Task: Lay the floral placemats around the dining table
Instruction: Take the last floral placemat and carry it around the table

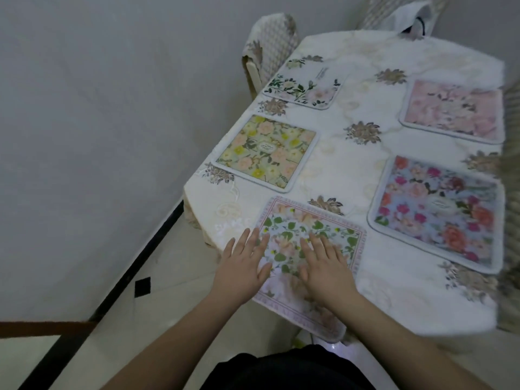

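Several floral placemats lie on the white embroidered tablecloth (pixel 346 170) of the dining table. Nearest me is a pink-bordered mat with green leaves (pixel 323 229). My left hand (pixel 244 263) lies flat with straight fingers on its left edge, partly on the cloth. My right hand (pixel 323 266) presses flat on its middle. Its near end hangs a little over the table edge. A yellow-flowered mat (pixel 267 152) and a white mat with dark leaves (pixel 305 87) lie along the left side. A pale pink mat (pixel 453 111) and a blue mat with red flowers (pixel 436 212) lie on the right.
A covered chair (pixel 270 43) stands at the far left corner of the table and another chair (pixel 408 15) at the far end. A grey wall (pixel 98 122) runs close along the left, with a black skirting strip (pixel 118 282) on the tiled floor.
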The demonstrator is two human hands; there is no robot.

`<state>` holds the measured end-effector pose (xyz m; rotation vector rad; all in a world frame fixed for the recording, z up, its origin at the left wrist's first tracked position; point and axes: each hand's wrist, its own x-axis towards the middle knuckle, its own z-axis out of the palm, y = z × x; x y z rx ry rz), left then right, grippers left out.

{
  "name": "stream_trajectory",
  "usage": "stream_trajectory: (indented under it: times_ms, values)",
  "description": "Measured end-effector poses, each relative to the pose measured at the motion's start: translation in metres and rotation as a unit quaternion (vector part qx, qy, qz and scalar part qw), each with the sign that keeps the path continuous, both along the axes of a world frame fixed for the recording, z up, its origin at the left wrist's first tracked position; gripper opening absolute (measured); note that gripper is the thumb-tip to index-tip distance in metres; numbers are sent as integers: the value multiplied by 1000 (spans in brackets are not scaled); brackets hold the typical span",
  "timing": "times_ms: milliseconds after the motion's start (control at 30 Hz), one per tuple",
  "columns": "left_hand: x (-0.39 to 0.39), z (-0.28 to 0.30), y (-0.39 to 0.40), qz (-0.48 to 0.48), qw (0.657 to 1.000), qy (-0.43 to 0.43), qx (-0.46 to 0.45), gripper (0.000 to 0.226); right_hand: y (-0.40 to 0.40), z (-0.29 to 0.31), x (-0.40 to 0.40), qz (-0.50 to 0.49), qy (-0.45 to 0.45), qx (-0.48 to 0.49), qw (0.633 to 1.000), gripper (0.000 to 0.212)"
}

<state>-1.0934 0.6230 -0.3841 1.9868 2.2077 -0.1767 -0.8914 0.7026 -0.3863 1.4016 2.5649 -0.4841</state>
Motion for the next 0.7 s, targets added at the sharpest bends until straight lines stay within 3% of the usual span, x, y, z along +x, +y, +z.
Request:
stream_trajectory:
  times_ms: [200,467,567,700]
  values:
    - [3,-24,42,-88,996,-1,-34,66,5,-14,18,-83,5,-30,996,64]
    - [-8,-57,73,-233,970,3,-67,65,-20,-39,6,-171,29,18,985,71]
    - [-18,-65,75,-296,954,-26,-39,62,-28,-49,-10,-203,28,17,979,65]
    - [-33,-75,81,-305,949,-63,-43,63,-33,-59,-32,-241,25,25,970,64]
